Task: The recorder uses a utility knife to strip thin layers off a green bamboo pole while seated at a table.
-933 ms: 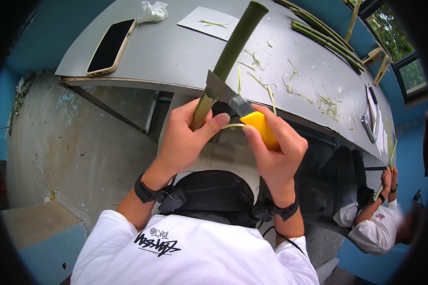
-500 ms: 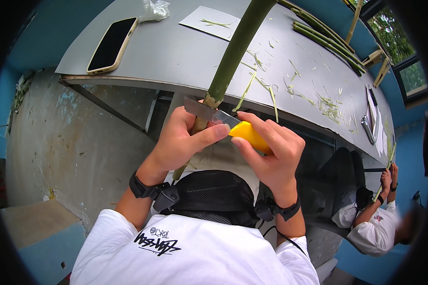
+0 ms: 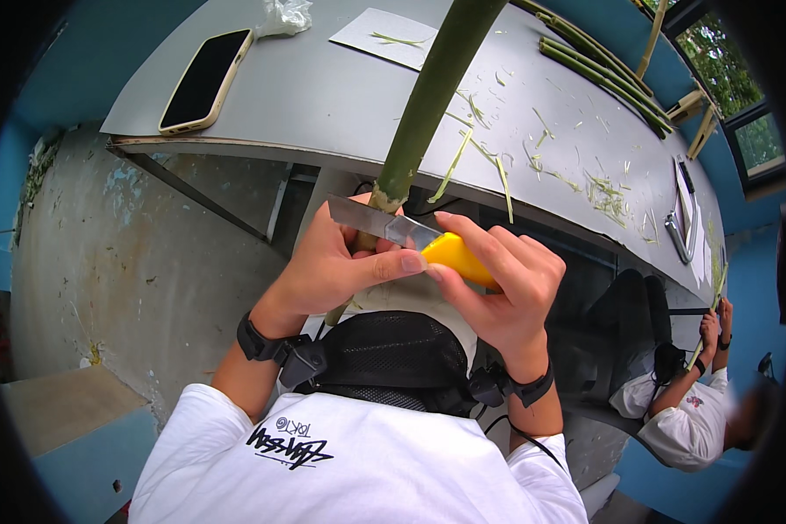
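Observation:
A long green bamboo stalk [image 3: 430,100] slants from the far edge of the picture, over the table, down into my left hand [image 3: 327,258]. My left fingers are closed around its paler lower part, which is scraped just below a joint. In my right hand [image 3: 520,284] is a utility knife [image 3: 456,255] with a yellow handle and a wide, long blade. That blade lies across the stalk just below the joint, edge against it as far as I can see. My left thumb reaches over to the blade's base, beside the handle.
On the grey table [image 3: 314,105] are a phone [image 3: 205,83], a clear plastic bag [image 3: 284,17], a white card [image 3: 384,39] and scattered green shavings [image 3: 607,194]. Several thin bamboo stalks [image 3: 598,83] lie at the far right. Another person [image 3: 694,393] works at the right with a green strip.
The knife blade has shifted a little left and down along the stalk, and its tilt has changed slightly. The stalk's lower end has moved slightly left. Both hands keep their hold.

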`<state>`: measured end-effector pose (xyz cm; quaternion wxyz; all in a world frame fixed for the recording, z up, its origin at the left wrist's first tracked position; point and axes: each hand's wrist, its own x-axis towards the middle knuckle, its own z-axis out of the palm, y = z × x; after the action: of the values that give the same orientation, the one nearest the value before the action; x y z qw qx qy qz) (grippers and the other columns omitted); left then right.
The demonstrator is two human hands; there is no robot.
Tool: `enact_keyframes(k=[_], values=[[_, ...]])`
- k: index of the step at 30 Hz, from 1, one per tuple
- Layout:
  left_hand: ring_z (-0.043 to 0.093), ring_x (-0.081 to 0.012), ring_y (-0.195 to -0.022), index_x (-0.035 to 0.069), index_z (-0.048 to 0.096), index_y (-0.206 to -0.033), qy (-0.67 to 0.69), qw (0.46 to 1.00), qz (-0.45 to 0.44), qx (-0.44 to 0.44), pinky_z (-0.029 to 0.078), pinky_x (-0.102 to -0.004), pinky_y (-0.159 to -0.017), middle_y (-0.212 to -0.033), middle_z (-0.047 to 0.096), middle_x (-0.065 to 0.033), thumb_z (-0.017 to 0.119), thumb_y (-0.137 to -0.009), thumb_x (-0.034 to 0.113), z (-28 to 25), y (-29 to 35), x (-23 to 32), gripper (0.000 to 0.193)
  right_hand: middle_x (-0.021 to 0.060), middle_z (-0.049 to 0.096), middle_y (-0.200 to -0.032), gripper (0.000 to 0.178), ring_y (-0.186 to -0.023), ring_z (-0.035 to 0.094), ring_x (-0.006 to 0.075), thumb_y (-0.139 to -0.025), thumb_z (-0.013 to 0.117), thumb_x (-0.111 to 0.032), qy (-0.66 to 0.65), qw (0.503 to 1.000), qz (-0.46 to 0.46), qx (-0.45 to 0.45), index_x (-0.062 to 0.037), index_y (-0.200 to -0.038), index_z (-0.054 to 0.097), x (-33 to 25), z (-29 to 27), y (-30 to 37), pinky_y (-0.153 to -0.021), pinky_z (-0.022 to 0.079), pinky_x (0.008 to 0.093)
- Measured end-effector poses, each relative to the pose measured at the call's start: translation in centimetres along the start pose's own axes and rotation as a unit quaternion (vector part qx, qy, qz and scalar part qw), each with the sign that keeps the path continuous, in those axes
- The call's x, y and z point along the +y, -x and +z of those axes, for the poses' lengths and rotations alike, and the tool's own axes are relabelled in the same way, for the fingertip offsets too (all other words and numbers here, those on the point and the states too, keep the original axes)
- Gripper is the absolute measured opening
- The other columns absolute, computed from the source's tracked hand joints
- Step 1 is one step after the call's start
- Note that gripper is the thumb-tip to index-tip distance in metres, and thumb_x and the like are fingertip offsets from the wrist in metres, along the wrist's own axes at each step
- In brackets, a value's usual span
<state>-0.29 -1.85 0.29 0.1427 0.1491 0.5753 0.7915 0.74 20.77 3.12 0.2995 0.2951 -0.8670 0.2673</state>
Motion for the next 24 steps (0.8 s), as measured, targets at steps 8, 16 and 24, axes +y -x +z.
enact_keyframes(k=[8,16,24], values=[[0.057,-0.0004,-0.078,0.005,0.068,-0.109,0.004,1.000,-0.014,0.006,0.048,-0.0185,-0.067,-0.090,0.068,0.0038,0.089,-0.086,0.013,0.08,0.09,-0.18,0.032,-0.0030,0.050,-0.060,0.043,-0.045,0.037,0.0135,-0.072,0.090,-0.026,-0.008,1.000,-0.001,0.011,-0.0158,-0.113,0.081,0.07,-0.04,0.15,-0.045,0.031,0.0284],[0.055,-0.0002,-0.077,0.004,0.071,-0.111,0.015,1.000,-0.026,0.003,0.047,-0.0183,-0.067,-0.091,0.068,0.0040,0.088,-0.086,0.013,0.29,0.09,-0.11,0.031,-0.0025,0.050,-0.060,0.045,-0.045,0.038,0.0134,-0.071,0.090,-0.024,-0.023,1.000,0.000,0.016,-0.0148,-0.114,0.080,0.23,-0.03,0.17,-0.044,0.031,0.0283],[0.055,0.0000,-0.075,0.005,0.071,-0.110,0.001,1.000,-0.005,0.012,0.044,-0.0179,-0.064,-0.090,0.068,0.0043,0.089,-0.086,0.013,0.26,0.10,-0.54,0.031,-0.0025,0.051,-0.061,0.044,-0.045,0.038,0.0137,-0.072,0.090,-0.025,-0.015,1.000,0.006,0.012,-0.0156,-0.113,0.080,0.19,-0.06,0.21,-0.044,0.031,0.0283]])
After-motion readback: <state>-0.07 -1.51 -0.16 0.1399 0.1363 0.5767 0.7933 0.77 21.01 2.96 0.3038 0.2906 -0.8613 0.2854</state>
